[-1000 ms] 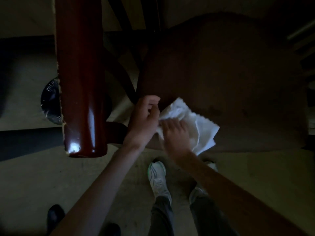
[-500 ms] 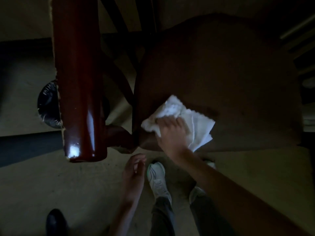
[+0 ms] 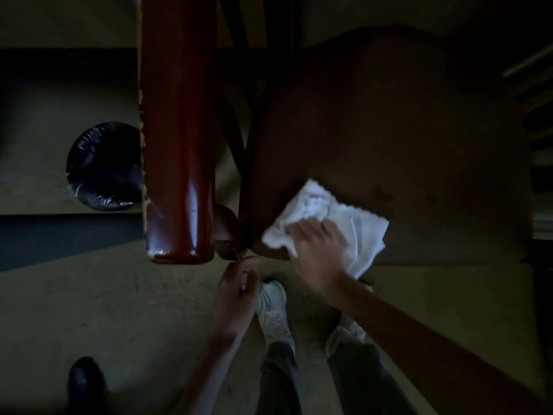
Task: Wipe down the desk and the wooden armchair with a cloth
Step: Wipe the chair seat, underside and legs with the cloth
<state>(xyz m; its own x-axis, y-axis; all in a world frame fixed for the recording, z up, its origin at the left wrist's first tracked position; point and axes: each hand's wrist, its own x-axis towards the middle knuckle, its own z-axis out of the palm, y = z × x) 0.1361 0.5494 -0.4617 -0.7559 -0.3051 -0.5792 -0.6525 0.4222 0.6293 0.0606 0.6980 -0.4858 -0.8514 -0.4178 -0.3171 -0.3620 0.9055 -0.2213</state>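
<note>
I look straight down in dim light on the wooden armchair. Its wide dark seat (image 3: pixel 389 130) fills the upper right, and its glossy red-brown armrest (image 3: pixel 179 130) runs down the left. A white cloth (image 3: pixel 344 217) lies on the seat's near left corner. My right hand (image 3: pixel 317 250) presses flat on the cloth and grips its near edge. My left hand (image 3: pixel 236 295) hangs below the seat's front edge, fingers loosely curled and holding nothing, just right of the armrest's rounded end. The desk is out of view.
A round bin lined with a black bag (image 3: pixel 101 166) stands on the floor left of the armrest. My two white shoes (image 3: pixel 273 313) are on the beige carpet below the seat. A dark shoe (image 3: pixel 85 381) shows at the bottom left.
My left hand has let go of the cloth and dropped below the seat's edge. My right hand stays on the cloth at the seat's near left corner, shifted slightly.
</note>
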